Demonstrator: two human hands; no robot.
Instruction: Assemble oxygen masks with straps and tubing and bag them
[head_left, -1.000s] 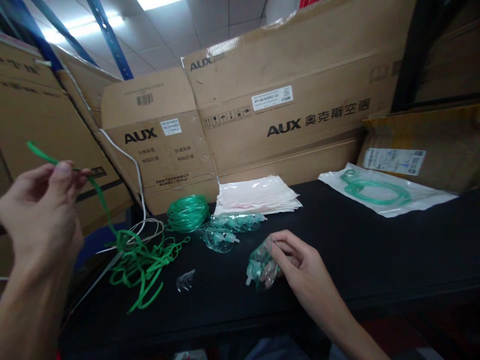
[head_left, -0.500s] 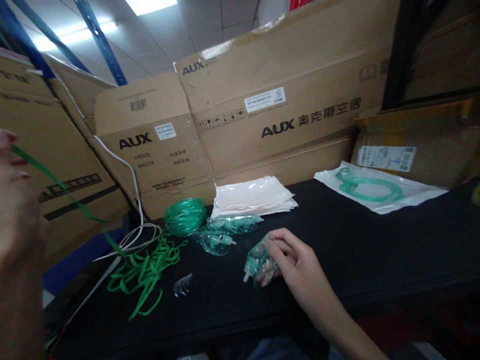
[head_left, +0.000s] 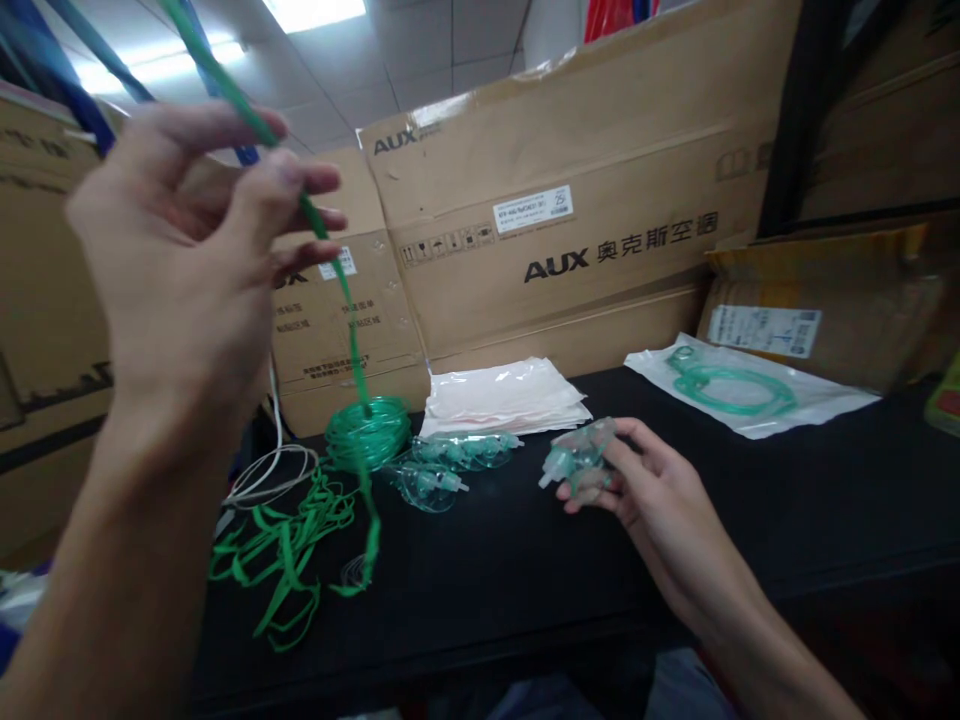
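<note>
Raised at the upper left, my left hand point(head_left: 202, 210) pinches a green elastic strap point(head_left: 355, 350) between thumb and forefinger; its lower end dangles over the table. My right hand point(head_left: 645, 470) is closed on a clear green oxygen mask point(head_left: 581, 460), held a little above the black table with its pale connector pointing left. A loose heap of green straps point(head_left: 289, 560) lies below my left hand. More clear masks point(head_left: 442, 470) rest in the middle, beside a coil of green tubing point(head_left: 367, 432). Small thin wire-like pieces point(head_left: 354, 570) lie partly behind the hanging strap.
A stack of white pouches point(head_left: 504, 395) lies behind the masks. To the right, a white pouch point(head_left: 765, 422) has coiled green tubing on it. Large cardboard boxes point(head_left: 465, 300) wall the back, and a smaller carton point(head_left: 825, 290) stands at right. White cable point(head_left: 274, 465) loops at left.
My left hand has come right and up from the left edge, drawing the strap clear of the heap. My right hand has moved right and slightly up with the mask.
</note>
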